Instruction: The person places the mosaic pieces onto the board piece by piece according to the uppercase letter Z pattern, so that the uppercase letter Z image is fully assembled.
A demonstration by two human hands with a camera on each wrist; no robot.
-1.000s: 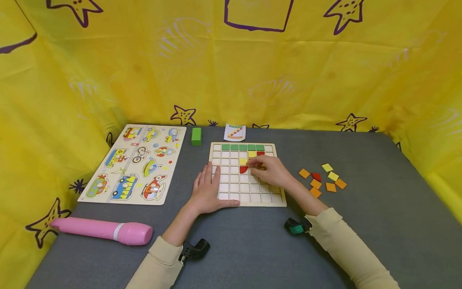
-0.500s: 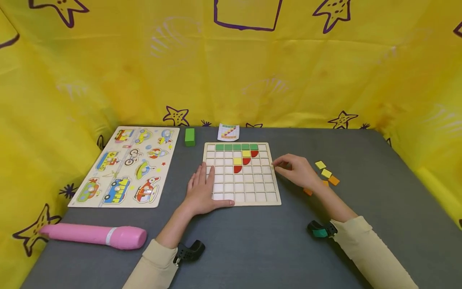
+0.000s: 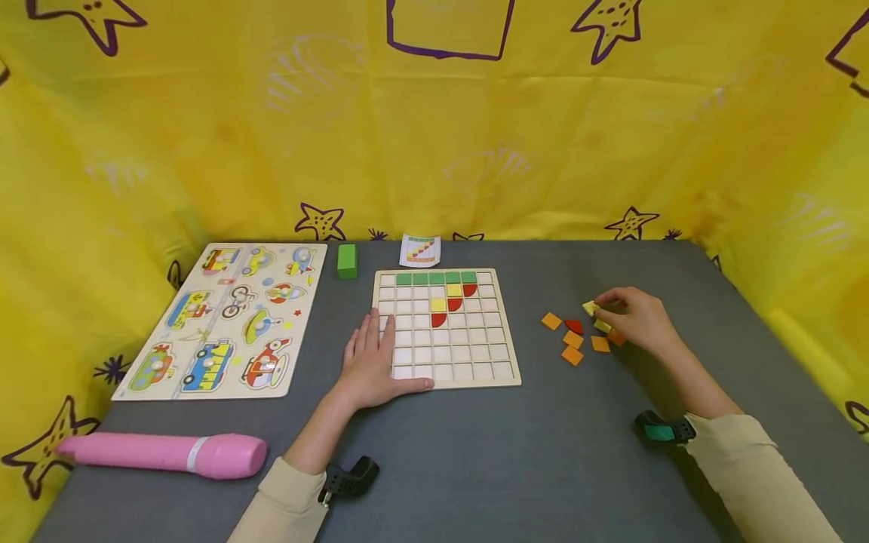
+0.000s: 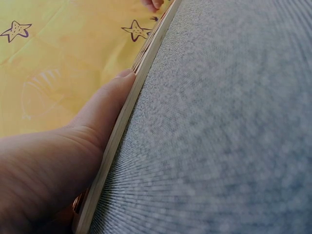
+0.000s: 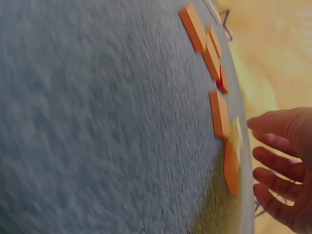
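A wooden grid board point(image 3: 475, 352) lies in the middle of the table. Its top row holds several green square tiles point(image 3: 437, 279); below them yellow squares point(image 3: 438, 305) and red quarter-round tiles point(image 3: 455, 304) step down diagonally. My left hand point(image 3: 370, 369) rests spread on the board's left side, and the left wrist view shows its thumb point(image 4: 109, 100) along the wooden edge. To the right, my right hand point(image 3: 638, 320) reaches over the loose tiles, fingertips right at a yellow square tile point(image 3: 589, 308). In the right wrist view its fingers point(image 5: 273, 122) are loosely bent above the tiles.
Several orange tiles point(image 3: 572, 339) and a red tile point(image 3: 573, 326) lie beside the yellow ones. Behind the board are a pattern card point(image 3: 420, 251) and a green block point(image 3: 347, 262). A vehicle peg puzzle point(image 3: 220, 320) and a pink microphone-shaped object point(image 3: 163, 454) lie at left.
My right hand has moved right, from the board to the loose tiles. A red quarter-round tile now shows where that hand was. My left hand stays on the board; the view has shifted slightly.
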